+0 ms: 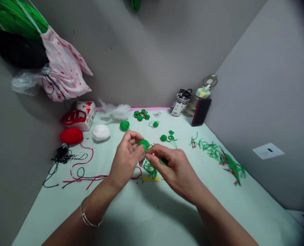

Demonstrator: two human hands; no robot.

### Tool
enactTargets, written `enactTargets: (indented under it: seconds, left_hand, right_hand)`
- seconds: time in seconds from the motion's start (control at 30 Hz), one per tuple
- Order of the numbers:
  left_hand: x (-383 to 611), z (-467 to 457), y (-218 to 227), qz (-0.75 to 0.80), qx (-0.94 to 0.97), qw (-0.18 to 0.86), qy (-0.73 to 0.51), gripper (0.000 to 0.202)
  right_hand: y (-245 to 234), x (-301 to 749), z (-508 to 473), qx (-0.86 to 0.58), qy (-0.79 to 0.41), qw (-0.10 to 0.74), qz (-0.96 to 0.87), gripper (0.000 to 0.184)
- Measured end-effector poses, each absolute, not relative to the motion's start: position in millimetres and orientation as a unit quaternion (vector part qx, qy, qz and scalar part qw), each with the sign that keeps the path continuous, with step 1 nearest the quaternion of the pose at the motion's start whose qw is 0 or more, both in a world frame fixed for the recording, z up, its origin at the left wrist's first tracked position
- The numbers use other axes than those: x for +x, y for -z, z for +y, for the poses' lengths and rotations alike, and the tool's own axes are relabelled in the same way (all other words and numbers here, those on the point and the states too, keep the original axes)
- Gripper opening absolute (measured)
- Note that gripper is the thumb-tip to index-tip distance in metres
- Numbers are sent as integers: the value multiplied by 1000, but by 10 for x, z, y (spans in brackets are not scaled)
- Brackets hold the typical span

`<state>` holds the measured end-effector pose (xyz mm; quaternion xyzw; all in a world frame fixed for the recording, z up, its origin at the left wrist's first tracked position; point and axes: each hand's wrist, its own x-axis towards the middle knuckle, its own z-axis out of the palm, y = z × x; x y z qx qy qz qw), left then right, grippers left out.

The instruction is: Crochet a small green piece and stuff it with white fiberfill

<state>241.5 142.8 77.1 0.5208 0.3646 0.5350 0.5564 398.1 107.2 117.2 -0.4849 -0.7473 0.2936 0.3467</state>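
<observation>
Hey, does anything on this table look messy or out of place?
Two spots look untidy. At the left, black yarn lies in a tangled heap with strands trailing off. Loose green yarn scraps are strewn along the table's right side. I see no spill or damage.

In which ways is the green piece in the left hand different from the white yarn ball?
The green piece is held in the left hand; the white yarn ball lies on the table. The green piece is partly hidden; the white yarn ball is not. The green piece's visible part looks smaller than the white yarn ball. Both look rounded.
</observation>
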Motion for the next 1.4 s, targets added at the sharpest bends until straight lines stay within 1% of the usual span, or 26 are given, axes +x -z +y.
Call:
enactTargets:
  seconds: [0.1,0.13,0.17,0.27,0.3,0.33,0.37,0.4,0.47,0.53,0.57,0.63,0.7,0.77,0.87,0.97,1.07,1.23,1.4]
  left_hand:
    - [2387,1447,-780,358,512,581,-522,15]
    - [2379,1445,-789,355,511,584,-521,15]
    - [2372,1440,-801,352,512,584,-522,15]
    - [2358,1413,-842,350,523,576,-522,12]
    - [2354,1403,-854,353,522,575,-522,12]
    - [2350,1395,-862,356,518,576,-523,11]
    - [2347,1389,-867,358,510,579,-525,11]
    - [2345,1384,-867,359,502,582,-530,12]
    - [2347,1377,-857,355,493,584,-538,13]
    - [2357,1370,-840,351,490,590,-538,13]
    - [2362,1367,-832,348,487,598,-533,13]
    - [2363,1366,-826,339,479,626,-513,13]
    - [2342,1376,-839,320,471,660,-491,12]
    - [2300,1400,-866,292,470,690,-466,15]
    - [2234,1445,-895,256,501,700,-440,14]
    - [2226,1459,-880,260,522,673,-456,20]
    - [2281,1428,-853,266,515,655,-485,17]
    - [2400,1377,-857,307,517,601,-526,17]
    - [2456,1394,-795,348,498,567,-556,15]
  right_hand:
    - [-1205,4085,1140,-473,-232,386,-757,18]
    - [-1218,4121,1151,-457,-240,409,-752,17]
    - [-1228,4152,1155,-430,-276,433,-742,19]
    - [-1241,4201,1139,-334,-470,471,-668,27]
    - [-1239,4199,1130,-328,-507,473,-642,25]
    - [-1236,4188,1123,-346,-510,473,-630,19]
    - [-1231,4170,1118,-383,-480,471,-633,12]
    - [-1224,4147,1116,-428,-428,460,-650,9]
    - [-1208,4097,1119,-488,-313,411,-704,13]
    - [-1188,4057,1129,-498,-236,361,-752,7]
    - [-1179,4045,1135,-496,-215,347,-766,13]
    - [-1167,4038,1146,-495,-192,349,-772,24]
    - [-1169,4052,1153,-501,-204,364,-758,27]
    - [-1182,4077,1155,-511,-239,375,-735,29]
    - [-1212,4107,1152,-521,-289,381,-707,30]
    - [-1241,4111,1141,-513,-305,376,-709,29]
    - [-1265,4100,1119,-495,-295,359,-734,27]
    - [-1276,4052,1046,-491,-276,328,-759,27]
    - [-1195,4000,1044,-479,-251,321,-778,26]
